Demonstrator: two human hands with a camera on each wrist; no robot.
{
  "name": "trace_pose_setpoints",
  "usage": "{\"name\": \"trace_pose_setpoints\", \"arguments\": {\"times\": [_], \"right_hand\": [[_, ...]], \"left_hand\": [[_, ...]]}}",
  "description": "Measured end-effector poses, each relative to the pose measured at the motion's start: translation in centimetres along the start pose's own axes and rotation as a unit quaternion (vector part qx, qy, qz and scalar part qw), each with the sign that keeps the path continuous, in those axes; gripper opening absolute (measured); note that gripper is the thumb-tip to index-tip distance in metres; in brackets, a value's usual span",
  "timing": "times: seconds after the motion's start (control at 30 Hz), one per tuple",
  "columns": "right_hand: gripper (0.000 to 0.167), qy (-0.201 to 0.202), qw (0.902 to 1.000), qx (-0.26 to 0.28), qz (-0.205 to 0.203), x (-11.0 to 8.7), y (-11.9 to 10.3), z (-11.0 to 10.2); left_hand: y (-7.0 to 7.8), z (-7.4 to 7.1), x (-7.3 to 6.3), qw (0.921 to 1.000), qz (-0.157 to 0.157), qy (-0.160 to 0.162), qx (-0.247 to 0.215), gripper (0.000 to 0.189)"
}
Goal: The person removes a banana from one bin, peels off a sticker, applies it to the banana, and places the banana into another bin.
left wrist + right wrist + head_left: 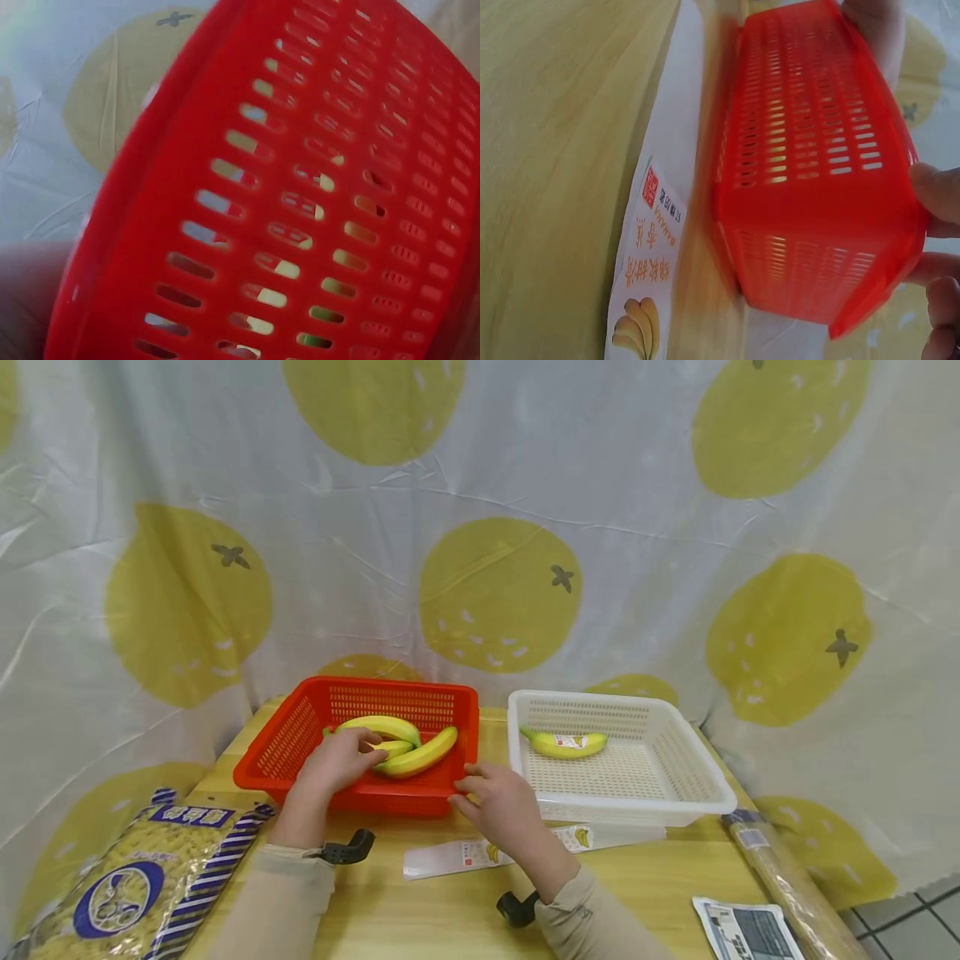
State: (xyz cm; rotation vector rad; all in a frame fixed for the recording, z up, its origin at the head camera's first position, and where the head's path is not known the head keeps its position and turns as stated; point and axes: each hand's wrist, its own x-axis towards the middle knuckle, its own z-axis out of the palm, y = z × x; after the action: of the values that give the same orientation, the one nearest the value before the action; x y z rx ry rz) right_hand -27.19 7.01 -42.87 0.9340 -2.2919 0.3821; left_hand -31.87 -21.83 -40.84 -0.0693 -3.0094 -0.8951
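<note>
A red plastic basket (273, 739) with slotted walls holds several bananas. My left hand (337, 764) reaches over its front left rim, thumb and fingers on either side of the middle banana (399, 747); whether they grip it is unclear. A curved banana (390, 725) lies behind it and another banana (423, 757) in front. My right hand (498, 802) holds the red basket's front right corner, thumb and fingers about the rim, as the right wrist view shows. The left wrist view is mostly filled by the basket's red wall (247, 180).
A white basket (622, 810) at right contains a banana (542, 743) with a printed label (572, 742). A banana-printed label strip (442, 858) lies in front of both baskets. Pasta-like pieces fill a bag (180, 852) at left. At right are a packet (750, 931) and a long wrapped bundle (787, 885).
</note>
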Motion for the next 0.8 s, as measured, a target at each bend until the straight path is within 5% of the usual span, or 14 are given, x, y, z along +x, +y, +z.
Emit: {"name": "trace_pose_setpoints", "arguments": {"times": [0.2, 0.47, 0.6, 0.8], "right_hand": [[0.020, -0.007, 1.0000, 0.004, 0.004, 0.0, -0.2, 0.0], [0.020, -0.013, 0.9998, 0.004, 0.018, -0.2, -0.2, -0.2], [0.020, -0.014, 0.9997, 0.003, 0.021, -0.1, -0.2, -0.2], [0.021, -0.029, 0.9991, 0.012, 0.029, -0.1, -0.3, -0.2]], "left_hand": [[-0.2, -0.1, 0.1, 0.9985, 0.009, -0.044, 0.031, 0.045], [0.9, -0.3, 2.2, 0.9819, 0.099, -0.142, 0.076, 0.011], [0.5, 0.4, 3.3, 0.9761, 0.129, -0.152, 0.088, 0.023], [-0.5, 1.4, 3.7, 0.9781, 0.108, -0.152, 0.092, 0.037]]}}
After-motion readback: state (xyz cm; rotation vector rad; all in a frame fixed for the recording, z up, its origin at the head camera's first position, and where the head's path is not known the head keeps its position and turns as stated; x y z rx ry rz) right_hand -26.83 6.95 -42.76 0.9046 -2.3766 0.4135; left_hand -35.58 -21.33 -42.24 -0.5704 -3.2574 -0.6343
